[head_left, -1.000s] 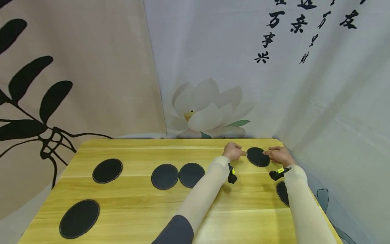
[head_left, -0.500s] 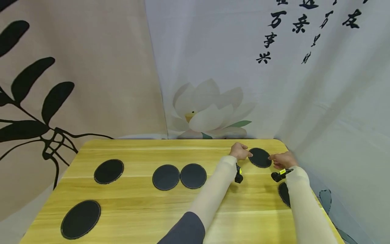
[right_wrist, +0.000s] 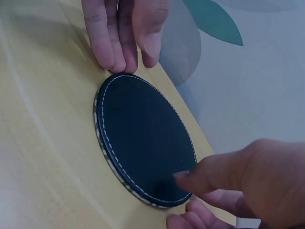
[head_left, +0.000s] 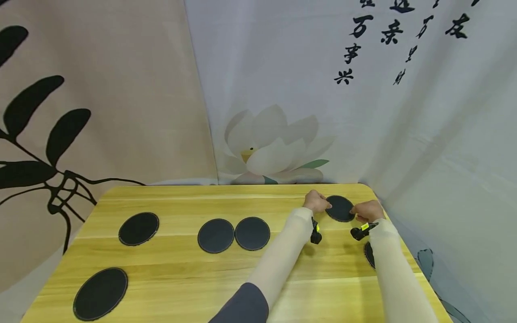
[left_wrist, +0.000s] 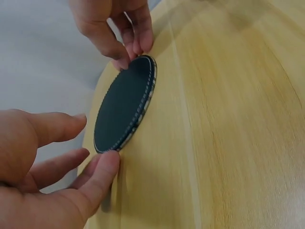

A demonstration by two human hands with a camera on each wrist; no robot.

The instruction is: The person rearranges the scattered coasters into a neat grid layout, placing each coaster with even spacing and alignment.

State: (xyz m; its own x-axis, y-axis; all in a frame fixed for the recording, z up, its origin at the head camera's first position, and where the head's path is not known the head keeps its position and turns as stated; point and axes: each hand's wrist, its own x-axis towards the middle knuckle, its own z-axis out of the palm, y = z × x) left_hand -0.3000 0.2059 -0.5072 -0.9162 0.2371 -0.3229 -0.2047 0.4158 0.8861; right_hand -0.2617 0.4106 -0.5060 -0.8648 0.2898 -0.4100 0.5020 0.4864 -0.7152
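A round black coaster (head_left: 340, 208) with pale stitching round its rim lies at the back right of the wooden table. On its left side, straight fingertips of my left hand (head_left: 316, 202) touch the edge. My right hand (head_left: 368, 211) pinches the opposite edge; in the right wrist view its thumb is on the top face of the coaster (right_wrist: 143, 138), with the other fingers low at the rim. Both hands also appear beside the coaster (left_wrist: 124, 102) in the left wrist view. Whether the coaster is lifted from the wood I cannot tell.
Two dark coasters stand side by side mid-table, the left one (head_left: 216, 236) touching the right one (head_left: 252, 233). Farther left lie a coaster (head_left: 139, 229) and a nearer one (head_left: 100, 294). My right sleeve partly hides another coaster (head_left: 369, 255). Printed curtains (head_left: 282, 89) hang behind the table (head_left: 181, 287).
My left hand has moved a little to the right and now touches the coaster's edge. The right hand's fingers have curled more at the other edge. The coaster has barely shifted.
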